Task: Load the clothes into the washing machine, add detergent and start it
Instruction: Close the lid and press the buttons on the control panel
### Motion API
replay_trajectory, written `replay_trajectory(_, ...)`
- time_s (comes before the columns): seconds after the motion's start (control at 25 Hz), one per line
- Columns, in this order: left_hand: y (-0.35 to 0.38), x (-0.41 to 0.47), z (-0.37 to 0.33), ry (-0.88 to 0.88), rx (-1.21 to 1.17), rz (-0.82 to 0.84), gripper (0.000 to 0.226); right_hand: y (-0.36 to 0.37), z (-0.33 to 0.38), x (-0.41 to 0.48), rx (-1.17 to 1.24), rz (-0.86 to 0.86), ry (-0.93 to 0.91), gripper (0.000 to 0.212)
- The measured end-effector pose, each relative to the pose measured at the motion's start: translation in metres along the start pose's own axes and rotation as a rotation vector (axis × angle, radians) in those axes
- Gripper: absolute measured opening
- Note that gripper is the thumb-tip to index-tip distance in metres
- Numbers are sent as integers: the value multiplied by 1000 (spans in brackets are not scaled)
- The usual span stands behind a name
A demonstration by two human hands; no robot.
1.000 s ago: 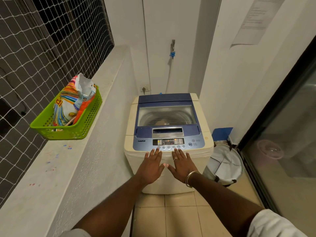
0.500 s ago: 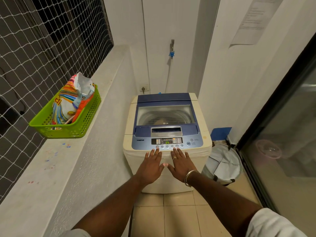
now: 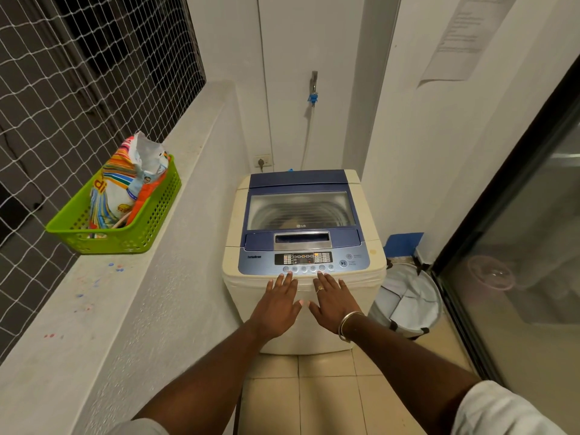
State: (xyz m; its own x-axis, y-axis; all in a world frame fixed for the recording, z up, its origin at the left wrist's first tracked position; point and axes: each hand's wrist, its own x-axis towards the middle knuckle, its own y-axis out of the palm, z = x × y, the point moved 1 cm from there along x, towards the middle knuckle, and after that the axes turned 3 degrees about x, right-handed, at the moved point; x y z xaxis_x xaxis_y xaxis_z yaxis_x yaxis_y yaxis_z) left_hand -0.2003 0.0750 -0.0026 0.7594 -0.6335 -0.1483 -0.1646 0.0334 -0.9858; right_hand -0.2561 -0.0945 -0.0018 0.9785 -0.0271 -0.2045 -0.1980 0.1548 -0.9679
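Observation:
A cream top-loading washing machine (image 3: pixel 370 277) with a blue lid stands ahead, lid closed. Something pale shows faintly through the lid window (image 3: pixel 299 210). Its control panel (image 3: pixel 303 258) has several lit indicators. My left hand (image 3: pixel 279 304) and my right hand (image 3: pixel 332 298) lie flat, side by side, on the machine's front edge, fingers spread and fingertips just below the row of buttons. Both hands hold nothing. A colourful detergent bag (image 3: pixel 125 180) stands in a green basket (image 3: pixel 150 224) on the ledge to the left.
A concrete ledge (image 3: pixel 103 309) runs along the left under a netted window. A white laundry hamper (image 3: pixel 408 302) sits on the floor right of the machine, beside a glass sliding door (image 3: pixel 518 246). A tap with hose (image 3: pixel 313 89) is on the back wall.
The panel display was dark one second ago and is now lit. Both hands stay in nearly the same place at the front edge.

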Motion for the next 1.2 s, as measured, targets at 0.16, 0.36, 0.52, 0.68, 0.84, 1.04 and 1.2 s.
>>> replay_trajectory(0.16,-1,3,-4,-2,-19,7,63,0,-7,2,-7,-18,3,70)
replay_trajectory(0.36,1,8,-10,10,-28,14,64,2,-21,4,-5,-13,40,69)
replay_trajectory(0.52,6,12,-15,22,-54,26,63,1,-35,12,15,-5,96,70)
replay_trajectory(0.68,12,16,-20,34,-64,41,63,0,-48,23,42,24,181,73)
replay_trajectory(0.84,14,26,-25,30,-68,54,64,-1,-62,33,68,66,219,77)
replay_trajectory(1.04,11,44,-29,46,-81,9,63,2,-74,41,67,91,212,76)
replay_trajectory(1.2,7,55,-33,60,-114,-22,62,2,-82,45,53,94,203,75)
